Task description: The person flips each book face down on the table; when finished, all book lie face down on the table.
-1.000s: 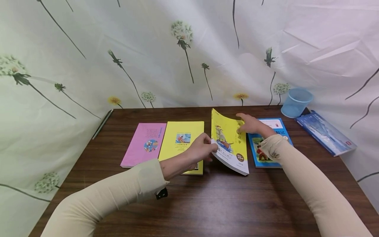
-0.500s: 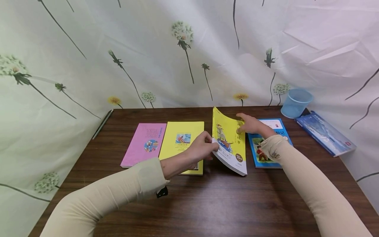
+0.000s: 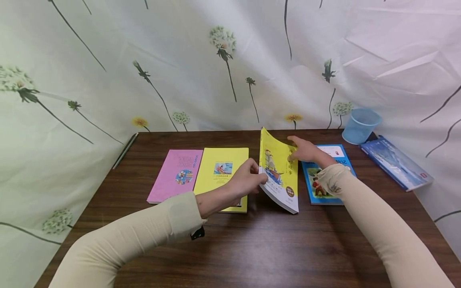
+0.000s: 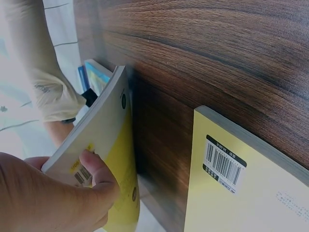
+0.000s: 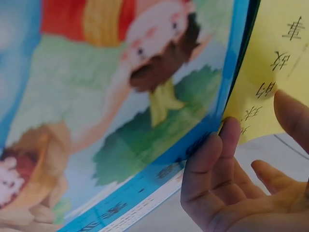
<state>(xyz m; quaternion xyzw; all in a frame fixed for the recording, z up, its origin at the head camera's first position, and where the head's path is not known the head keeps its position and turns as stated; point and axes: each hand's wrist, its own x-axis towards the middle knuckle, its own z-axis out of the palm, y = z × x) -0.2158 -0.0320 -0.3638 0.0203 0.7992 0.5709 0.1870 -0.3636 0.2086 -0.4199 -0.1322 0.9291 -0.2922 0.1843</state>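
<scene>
My left hand [image 3: 245,181] pinches the near left edge of a yellow-and-white book [image 3: 279,160] with a sailing ship on its cover. That edge is raised and the cover bends, while the right side stays low near the table. In the left wrist view the thumb [image 4: 99,169] presses the back cover beside a barcode. My right hand [image 3: 309,152] reaches over the book's far right edge, fingers loosely bent and spread. In the right wrist view, its fingertips [image 5: 227,130] are right where the yellow book meets the blue picture book [image 5: 135,96].
Left of the held book lie a second yellow book [image 3: 212,160] and a pink book [image 3: 173,176]. A blue plastic cup [image 3: 360,126] stands at the back right, near a blue-and-white book [image 3: 396,162]. A thin dark rod [image 3: 125,151] lies along the table's left edge.
The left edge of the yellow-and-white book has risen slightly and shifted a little right, with its cover tilting more. My right hand has stayed in place.
</scene>
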